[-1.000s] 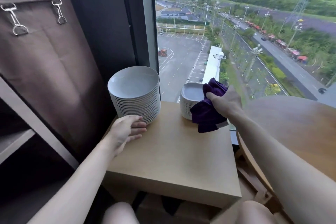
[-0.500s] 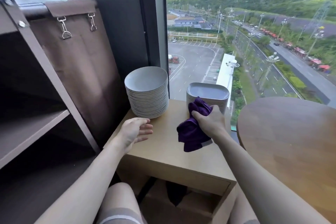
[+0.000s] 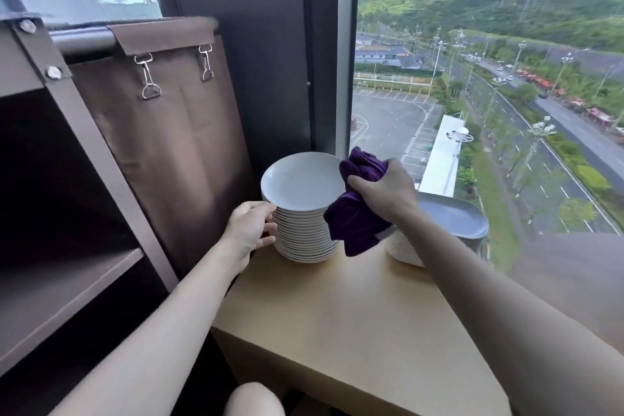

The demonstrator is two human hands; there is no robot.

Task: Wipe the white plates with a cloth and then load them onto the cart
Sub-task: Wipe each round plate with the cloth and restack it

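Centre frame: the left hand (image 3: 250, 230), fingers (image 3: 265, 241) loosely spread, touches the plate stack (image 3: 305, 236); the right hand (image 3: 385, 189) clenches the soft cloth (image 3: 354, 223); the crockery looks stiff, slick and breakable, best lifted by its rim.

On the bench (image 3: 354, 321) stands a tall stack of round white plates (image 3: 305, 238). The left hand (image 3: 251, 226) touches the left side of this stack, near its top. The right hand (image 3: 385, 189) grips a purple cloth (image 3: 354, 223), which lies against the right rim of the top plate (image 3: 300, 182). A second stack (image 3: 454, 218) stands just to the right, partly hidden by the right forearm. The cart (image 3: 84, 280) with shelves is at the left.
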